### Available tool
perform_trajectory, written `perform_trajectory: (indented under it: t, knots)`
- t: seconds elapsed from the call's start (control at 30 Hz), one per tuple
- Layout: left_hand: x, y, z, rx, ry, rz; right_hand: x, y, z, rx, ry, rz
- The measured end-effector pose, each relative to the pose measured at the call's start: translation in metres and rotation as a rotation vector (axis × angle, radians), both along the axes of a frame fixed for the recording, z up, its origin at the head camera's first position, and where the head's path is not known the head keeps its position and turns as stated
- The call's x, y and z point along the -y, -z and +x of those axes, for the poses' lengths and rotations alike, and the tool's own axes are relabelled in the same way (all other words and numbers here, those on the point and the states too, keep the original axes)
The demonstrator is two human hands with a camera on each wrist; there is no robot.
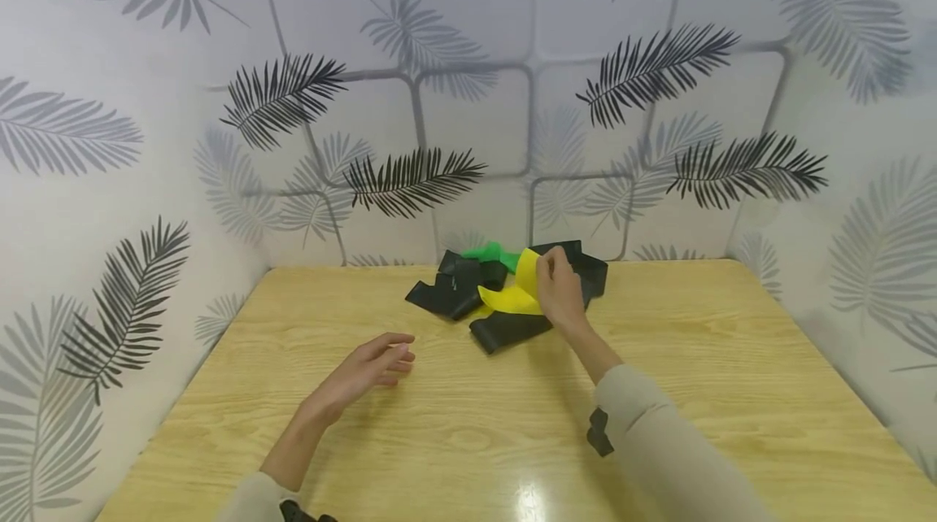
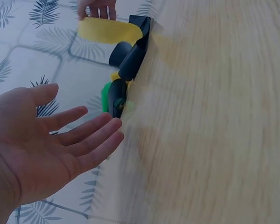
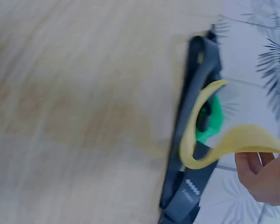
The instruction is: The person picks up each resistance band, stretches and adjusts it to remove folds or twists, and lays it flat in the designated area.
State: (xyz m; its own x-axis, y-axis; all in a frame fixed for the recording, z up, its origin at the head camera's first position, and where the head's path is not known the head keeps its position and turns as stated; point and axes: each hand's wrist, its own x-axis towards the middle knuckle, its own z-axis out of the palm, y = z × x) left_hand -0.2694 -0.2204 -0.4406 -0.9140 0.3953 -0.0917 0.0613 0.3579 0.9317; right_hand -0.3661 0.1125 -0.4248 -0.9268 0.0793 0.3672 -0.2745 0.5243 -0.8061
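Note:
My right hand [image 1: 562, 293] pinches one end of a yellow flat stretchy band [image 1: 526, 268] and holds it up off the heap. In the right wrist view the rest of this band [image 3: 190, 140] curves down in a loop onto black bands [image 3: 189, 191], one of which bears white print. A green band [image 1: 485, 251], bunched up, lies behind them against the wall. Black bands [image 1: 457, 288] spread folded to the left and also under the yellow one. My left hand [image 1: 369, 363] hovers over the table nearer to me, fingers extended, touching nothing.
The bands lie at the far edge of the wooden table [image 1: 468, 432], close to a wall [image 1: 468, 123] with printed leaves. Side walls flank the table on the left and right. Each wrist carries a dark strapped device [image 1: 599, 431].

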Motion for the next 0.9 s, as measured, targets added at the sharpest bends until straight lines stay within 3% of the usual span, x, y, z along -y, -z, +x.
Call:
perform_trajectory:
  t: [0.17, 0.5, 0.77, 0.9]
  knots:
    - [-0.013, -0.003, -0.001, -0.034, -0.008, 0.009, -0.004, -0.021, 0.005, -0.002, 0.022, -0.107]
    - [-0.043, -0.008, -0.007, -0.077, -0.077, 0.057, -0.005, -0.064, 0.021, 0.006, -0.029, -0.257]
    - [-0.069, -0.015, -0.013, -0.163, -0.101, 0.081, 0.010, -0.098, 0.041, -0.054, -0.189, -0.335]
    - [-0.083, -0.021, -0.016, -0.219, -0.067, 0.058, 0.012, -0.106, 0.049, -0.052, -0.219, -0.345]
